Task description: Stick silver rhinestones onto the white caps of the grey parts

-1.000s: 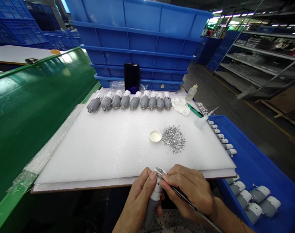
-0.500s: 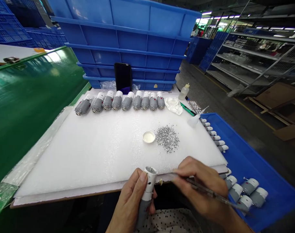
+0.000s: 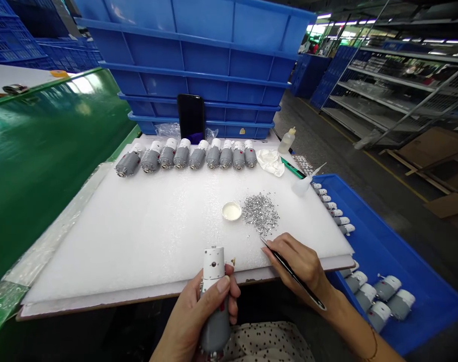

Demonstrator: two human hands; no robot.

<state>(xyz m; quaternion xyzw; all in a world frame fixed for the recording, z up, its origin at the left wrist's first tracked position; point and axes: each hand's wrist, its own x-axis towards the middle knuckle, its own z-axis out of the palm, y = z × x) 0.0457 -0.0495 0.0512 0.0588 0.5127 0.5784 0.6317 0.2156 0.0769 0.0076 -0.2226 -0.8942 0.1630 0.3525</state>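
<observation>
My left hand [image 3: 193, 314] is wrapped around a white-and-grey cylindrical part [image 3: 214, 266], held upright at the table's front edge. A tiny brass-coloured piece sticks out beside its white end. In my right hand [image 3: 302, 266] are dark tweezers [image 3: 294, 274], pinched between thumb and fingers. Their tip points at the near edge of a pile of tiny silver pieces [image 3: 261, 213]; whether they grip one is too small to tell. Left of the pile sits a small round white dish [image 3: 232, 211] with pale contents.
Several similar cylindrical parts [image 3: 181, 153] line the back of the white foam sheet [image 3: 138, 226]. Behind them a phone [image 3: 191, 118] leans on stacked blue crates [image 3: 229, 93]. Crumpled tissue [image 3: 270, 162] and squeeze bottles [image 3: 287, 141] lie back right. A blue bin [image 3: 432, 296] holds more parts.
My right hand has moved away from the part, forward to the silver pile, with the tweezers. My left hand has shifted slightly left and turned the part, so its open end no longer faces me.
</observation>
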